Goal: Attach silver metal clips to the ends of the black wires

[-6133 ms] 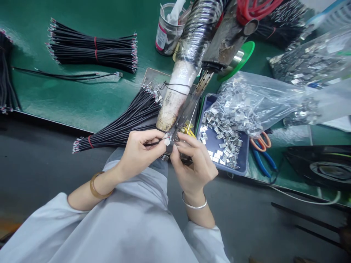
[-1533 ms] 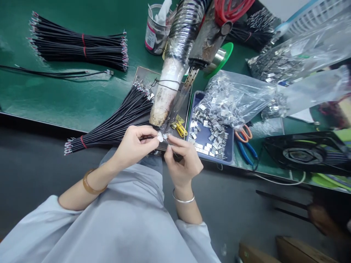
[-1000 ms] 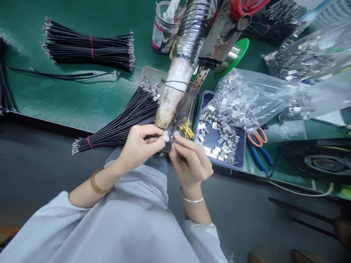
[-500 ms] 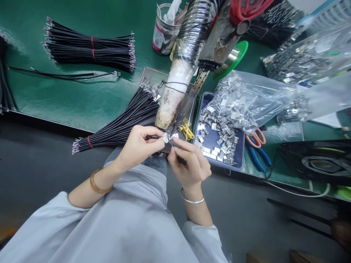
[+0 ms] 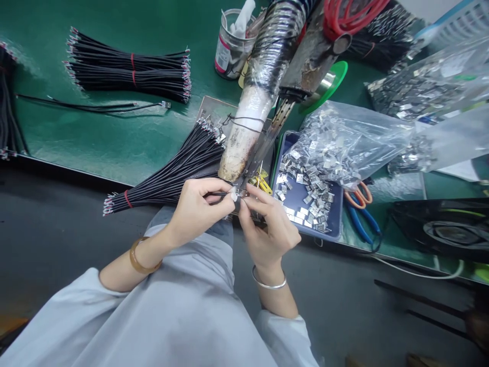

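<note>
My left hand (image 5: 204, 206) is closed, pinching a black cable (image 5: 217, 193) close to its end; a white covering shows at the fingertips. Facing it, my right hand (image 5: 269, 219) pinches at a small metal connector (image 5: 242, 193), mostly hidden between the fingertips. Both hands meet just below the iron's metal tube (image 5: 281, 113) and the stained white end of a wrapped hose (image 5: 239, 148). Behind my left hand, a bundle of black cables (image 5: 171, 171) lies on a board, tied with a red band. Yellow clip-like pieces (image 5: 262, 181) sit just past my right fingers.
A blue tray (image 5: 336, 219) of loose metal connectors stands at right, a plastic bag (image 5: 344, 137) of more resting on it. Beside it lie blue-handled pliers (image 5: 359, 219). Another cable bundle (image 5: 130, 71) and a jar (image 5: 229, 51) are on the green table (image 5: 126, 135).
My right fingers have closed in around the small connector, covering more of it. The whole view has shifted slightly, while my left hand keeps its grip.
</note>
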The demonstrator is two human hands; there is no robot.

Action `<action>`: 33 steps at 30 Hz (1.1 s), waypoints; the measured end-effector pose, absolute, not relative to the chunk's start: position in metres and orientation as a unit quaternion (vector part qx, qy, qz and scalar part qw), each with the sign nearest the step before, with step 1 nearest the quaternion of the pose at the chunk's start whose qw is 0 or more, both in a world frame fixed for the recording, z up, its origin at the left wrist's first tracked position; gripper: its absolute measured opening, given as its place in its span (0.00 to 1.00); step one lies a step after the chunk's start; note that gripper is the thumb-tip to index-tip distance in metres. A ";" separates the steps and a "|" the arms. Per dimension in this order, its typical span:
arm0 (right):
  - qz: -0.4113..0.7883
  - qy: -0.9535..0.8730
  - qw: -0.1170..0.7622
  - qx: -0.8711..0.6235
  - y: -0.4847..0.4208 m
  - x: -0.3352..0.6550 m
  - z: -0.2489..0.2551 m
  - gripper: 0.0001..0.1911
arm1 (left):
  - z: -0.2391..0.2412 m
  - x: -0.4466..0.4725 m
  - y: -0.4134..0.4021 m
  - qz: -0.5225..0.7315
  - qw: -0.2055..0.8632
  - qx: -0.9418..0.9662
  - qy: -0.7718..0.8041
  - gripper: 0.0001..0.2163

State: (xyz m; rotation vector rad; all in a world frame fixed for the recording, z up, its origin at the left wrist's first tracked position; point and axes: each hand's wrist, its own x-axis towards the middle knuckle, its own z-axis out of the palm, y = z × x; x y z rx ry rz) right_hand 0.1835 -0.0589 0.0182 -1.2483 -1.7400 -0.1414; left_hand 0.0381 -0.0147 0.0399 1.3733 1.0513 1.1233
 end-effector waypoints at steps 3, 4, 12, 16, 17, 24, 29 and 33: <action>-0.053 -0.712 0.477 -0.512 -0.059 0.183 0.020 0.09 | 0.040 0.037 -0.014 0.479 0.485 0.592 0.430 0.08; -0.052 -0.712 0.477 -0.512 -0.059 0.183 0.020 0.09 | 0.040 0.036 -0.014 0.481 0.480 0.595 0.430 0.08; -0.045 -0.719 0.477 -0.504 -0.060 0.187 0.020 0.09 | 0.042 0.037 -0.013 0.436 0.547 0.566 0.435 0.09; -0.041 -0.720 0.476 -0.503 -0.060 0.189 0.020 0.09 | 0.041 0.037 -0.014 0.422 0.563 0.563 0.433 0.09; -0.041 -0.720 0.476 -0.503 -0.060 0.189 0.020 0.09 | 0.040 0.036 -0.014 0.419 0.562 0.570 0.429 0.09; -0.026 -0.687 0.508 -0.519 -0.063 0.189 0.017 0.09 | 0.028 0.024 -0.019 0.438 0.406 0.695 0.400 0.04; 0.078 -0.657 0.519 -0.542 -0.063 0.187 0.017 0.08 | 0.027 0.019 -0.021 0.413 0.454 0.698 0.369 0.11; 0.006 -0.688 0.508 -0.517 -0.064 0.185 0.020 0.09 | 0.029 0.025 -0.022 0.417 0.525 0.623 0.403 0.09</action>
